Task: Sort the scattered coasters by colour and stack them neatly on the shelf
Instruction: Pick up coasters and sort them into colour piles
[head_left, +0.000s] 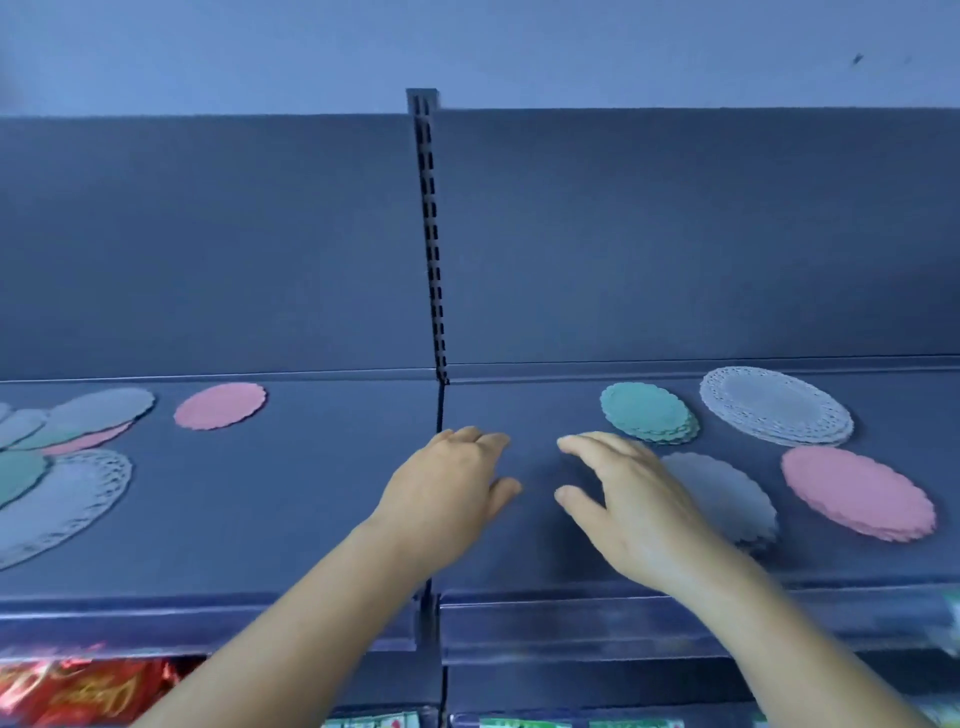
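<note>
Both hands, left hand and right hand, hover spread and holding nothing over bare shelf, 4 sorted stacks just right.

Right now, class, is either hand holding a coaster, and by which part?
Nothing is held. The left hand and right hand hover open above the shelf, beside the grey coaster stack.
</note>
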